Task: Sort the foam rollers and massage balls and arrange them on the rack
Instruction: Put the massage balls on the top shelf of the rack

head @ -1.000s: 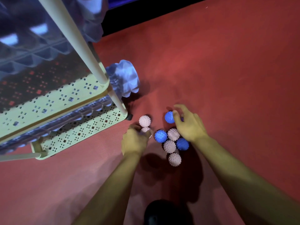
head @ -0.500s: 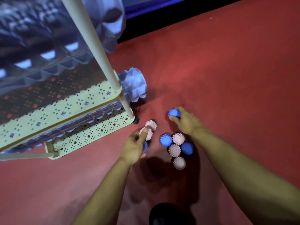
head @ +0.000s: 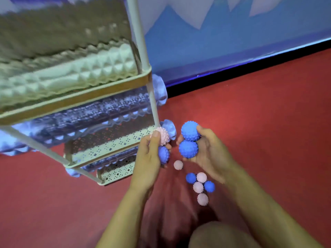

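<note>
Fingers [head: 155, 140] of the left hand [head: 148, 161] are wrapped around a pale pink spiky massage ball [head: 162, 136] and a blue one [head: 163, 154]; the right hand [head: 209, 154] cups two blue spiky balls [head: 190, 131]. Six more balls [head: 200, 183] lie on the red floor [head: 268, 122] at six o'clock. Textured foam rollers [head: 71, 81] already fill the cream perforated rack [head: 111, 145] at nine o'clock, so I judge the rollers mostly done and the balls still unshelved.

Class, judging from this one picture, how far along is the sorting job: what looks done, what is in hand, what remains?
Done: foam rollers already lie on the rack shelves, a pale roller above a blue roller.
In hand: the left hand holds a pink ball and a blue ball; the right hand holds two blue balls.
Left: six balls on the floor, pink and blue mixed, and no balls visible on the rack.
</note>
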